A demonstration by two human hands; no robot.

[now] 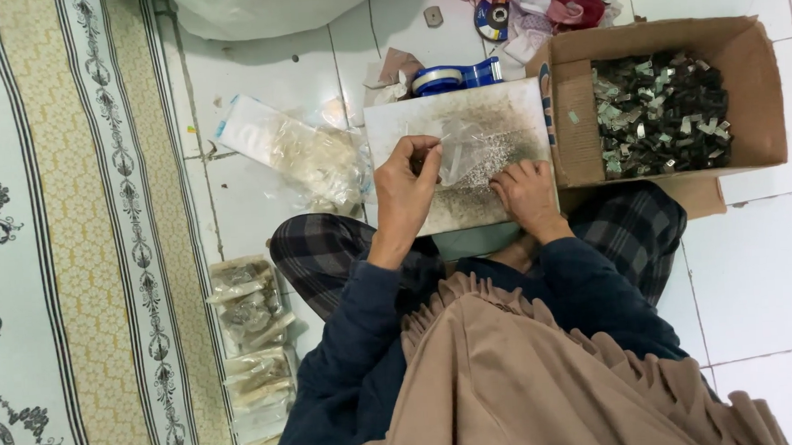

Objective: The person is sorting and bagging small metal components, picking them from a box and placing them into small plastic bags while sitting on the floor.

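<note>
Left hand [405, 188] pinches the mouth of a small clear plastic bag [461, 156] over a white board [427, 117] on the lap. Right hand [525, 193], fingers curled, rests on a heap of small metal pieces [488, 163] just right of the bag; whether it grips any, cannot tell. Cardboard box [749, 68] of dark clips sits right of it.

Clear plastic bag [461, 159], crumpled, over metal bits [486, 165]

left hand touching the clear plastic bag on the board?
Touching. The head view shows the left hand with its fingers pinched on the edge of the clear plastic bag, no gap visible, above the white board.
</note>
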